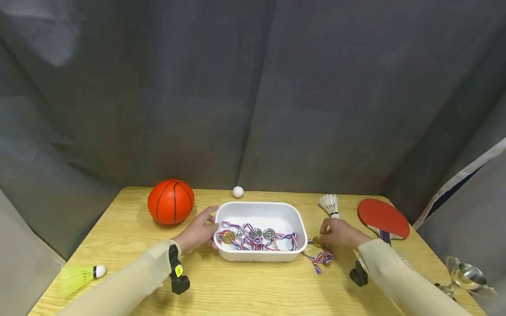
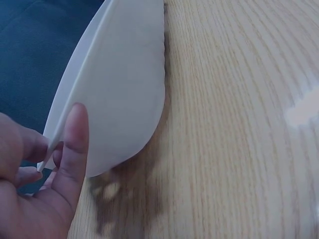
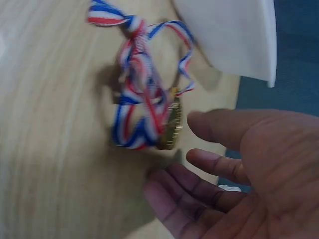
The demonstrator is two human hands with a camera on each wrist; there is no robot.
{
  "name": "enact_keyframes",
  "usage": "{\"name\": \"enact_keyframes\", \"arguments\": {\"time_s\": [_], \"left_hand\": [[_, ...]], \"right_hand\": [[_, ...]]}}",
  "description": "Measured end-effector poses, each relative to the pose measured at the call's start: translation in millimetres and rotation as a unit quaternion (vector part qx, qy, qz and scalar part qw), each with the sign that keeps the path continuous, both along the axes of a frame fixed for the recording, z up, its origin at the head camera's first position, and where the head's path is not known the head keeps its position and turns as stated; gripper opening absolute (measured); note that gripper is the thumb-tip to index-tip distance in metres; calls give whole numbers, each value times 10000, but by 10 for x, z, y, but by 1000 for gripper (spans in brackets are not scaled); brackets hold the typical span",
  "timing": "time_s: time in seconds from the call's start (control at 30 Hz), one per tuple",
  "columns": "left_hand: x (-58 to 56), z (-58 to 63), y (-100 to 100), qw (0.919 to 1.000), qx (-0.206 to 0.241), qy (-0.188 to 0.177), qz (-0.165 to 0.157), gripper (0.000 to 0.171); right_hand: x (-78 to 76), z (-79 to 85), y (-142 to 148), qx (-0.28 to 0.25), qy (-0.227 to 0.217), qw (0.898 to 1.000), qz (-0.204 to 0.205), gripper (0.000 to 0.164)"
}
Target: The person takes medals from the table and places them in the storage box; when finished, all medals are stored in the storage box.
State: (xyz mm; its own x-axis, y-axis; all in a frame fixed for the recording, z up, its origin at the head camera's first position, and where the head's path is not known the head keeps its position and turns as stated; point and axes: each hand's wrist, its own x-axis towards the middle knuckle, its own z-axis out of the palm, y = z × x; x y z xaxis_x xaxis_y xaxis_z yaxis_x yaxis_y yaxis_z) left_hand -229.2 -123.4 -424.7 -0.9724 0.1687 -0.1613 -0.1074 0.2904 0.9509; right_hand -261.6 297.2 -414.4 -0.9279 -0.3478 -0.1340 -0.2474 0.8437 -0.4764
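A white plastic tub (image 1: 261, 256) stands mid-table with several medals on striped ribbons inside, one gold medal (image 1: 228, 237) and silver ones such as this silver medal (image 1: 269, 233). My left hand (image 1: 199, 230) grips the tub's left end; in the left wrist view its thumb lies on the outer wall (image 2: 124, 89) and its fingers curl over the rim. Right of the tub, another gold medal (image 3: 172, 124) with a knotted red, white and blue ribbon (image 3: 134, 74) lies on the table. My right hand (image 1: 341, 233) is beside that medal, thumb and fingers apart, with a small gap to it.
An orange-red basketball (image 1: 171, 202) sits at back left, a white ball (image 1: 238, 192) behind the tub. A white shuttlecock (image 1: 330, 205), a red table tennis bat (image 1: 383, 217) and a trophy cup (image 1: 466, 276) are on the right. A yellow shuttlecock (image 1: 79, 278) lies front left.
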Motion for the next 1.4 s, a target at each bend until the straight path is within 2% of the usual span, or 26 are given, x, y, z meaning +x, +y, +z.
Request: {"name": "enact_keyframes", "arguments": {"time_s": [0.13,0.27,0.57,0.7,1.1,1.23,1.4], "left_hand": [[-16,-1,0,10000,20,-9,-46,61],[-14,-11,-3,9999,16,46,-111,61],[16,47,-9,9999,100,20,-93,61],[19,49,-9,9999,80,16,-100,61],[11,18,7,9999,66,28,-108,61],[7,10,9,10000,30,31,-88,61],[19,12,0,10000,32,17,-42,60]], "right_hand": [[-4,-93,35,158,-31,9998,-103,25],[-2,-166,46,101,12,9998,-161,28],[-7,-169,0,79,41,9999,-137,25],[0,-204,3,-104,156,9998,-46,26],[3,-315,100,-903,162,9949,411,13],[14,-265,100,-1261,-94,9914,326,13],[21,-236,122,-1976,-606,9782,207,13]]}}
